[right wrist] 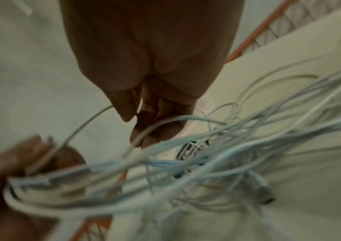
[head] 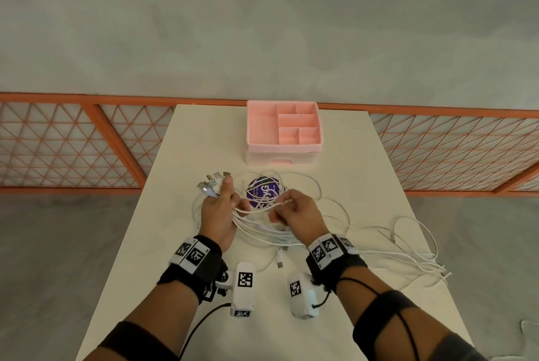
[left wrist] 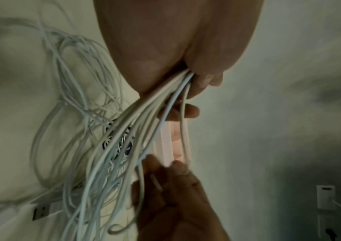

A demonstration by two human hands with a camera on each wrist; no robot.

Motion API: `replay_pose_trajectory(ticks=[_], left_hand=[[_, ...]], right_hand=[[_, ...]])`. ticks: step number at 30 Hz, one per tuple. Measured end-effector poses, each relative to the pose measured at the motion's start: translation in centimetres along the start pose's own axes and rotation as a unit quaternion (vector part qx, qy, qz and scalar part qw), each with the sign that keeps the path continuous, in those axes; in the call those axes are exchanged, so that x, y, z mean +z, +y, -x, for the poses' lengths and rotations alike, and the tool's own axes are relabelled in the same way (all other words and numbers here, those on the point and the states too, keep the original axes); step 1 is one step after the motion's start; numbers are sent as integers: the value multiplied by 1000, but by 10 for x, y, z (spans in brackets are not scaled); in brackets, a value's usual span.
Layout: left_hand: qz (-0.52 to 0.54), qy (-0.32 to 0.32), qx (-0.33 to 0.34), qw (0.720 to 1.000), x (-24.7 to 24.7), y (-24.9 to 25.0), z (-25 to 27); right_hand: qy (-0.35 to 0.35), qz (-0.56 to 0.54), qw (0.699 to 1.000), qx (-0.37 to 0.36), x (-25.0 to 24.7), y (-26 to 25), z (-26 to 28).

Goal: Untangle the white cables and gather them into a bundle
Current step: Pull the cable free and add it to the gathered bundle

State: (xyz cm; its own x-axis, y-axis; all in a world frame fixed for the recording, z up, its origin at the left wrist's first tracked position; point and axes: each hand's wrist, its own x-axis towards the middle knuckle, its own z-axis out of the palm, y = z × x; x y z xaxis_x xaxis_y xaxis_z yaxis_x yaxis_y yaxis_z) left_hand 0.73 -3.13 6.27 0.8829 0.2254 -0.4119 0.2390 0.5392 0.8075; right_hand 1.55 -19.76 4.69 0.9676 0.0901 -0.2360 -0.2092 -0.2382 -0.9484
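Observation:
Several white cables (head: 262, 229) lie tangled on the cream table (head: 335, 156), trailing off to the right (head: 414, 258). My left hand (head: 220, 209) grips a bunch of them, with their plug ends (head: 211, 183) fanned out above the thumb. In the left wrist view the cables (left wrist: 140, 117) run out from under the curled fingers. My right hand (head: 294, 212) pinches a single strand (head: 262, 207) that leads toward the left hand. In the blurred right wrist view that cable (right wrist: 157, 125) loops around its fingertips (right wrist: 140, 137).
A pink compartment organizer (head: 284, 130) stands at the back of the table. A purple round object (head: 264, 190) lies under the cable loops. A loose USB plug (head: 280, 261) lies near the front. An orange mesh railing (head: 73, 142) runs behind the table.

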Motion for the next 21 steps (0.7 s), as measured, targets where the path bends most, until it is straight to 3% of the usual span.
replay_pose_trajectory(ticks=[4, 7, 10, 12, 15, 17, 21], left_hand=[[-35, -42, -14, 998, 3, -6, -1], [-59, -80, -3, 995, 9, -13, 3], [-52, -77, 22, 995, 11, -8, 2], [-63, -66, 41, 995, 9, -3, 1], [-79, -55, 57, 994, 6, -3, -1], [-85, -41, 63, 994, 5, -6, -3], [-68, 2, 63, 996, -1, -6, -12]], right_hand=[[-20, -285, 958, -21, 2, -50, 5], [-45, -367, 929, -16, 10, -79, 8], [28, -315, 948, 21, 7, -81, -1], [53, -230, 967, 98, -1, -74, -6], [-17, -132, 963, 235, -11, -62, -3], [-41, -121, 961, 245, -15, -61, -2], [-81, -125, 973, 177, -22, -62, 0]])
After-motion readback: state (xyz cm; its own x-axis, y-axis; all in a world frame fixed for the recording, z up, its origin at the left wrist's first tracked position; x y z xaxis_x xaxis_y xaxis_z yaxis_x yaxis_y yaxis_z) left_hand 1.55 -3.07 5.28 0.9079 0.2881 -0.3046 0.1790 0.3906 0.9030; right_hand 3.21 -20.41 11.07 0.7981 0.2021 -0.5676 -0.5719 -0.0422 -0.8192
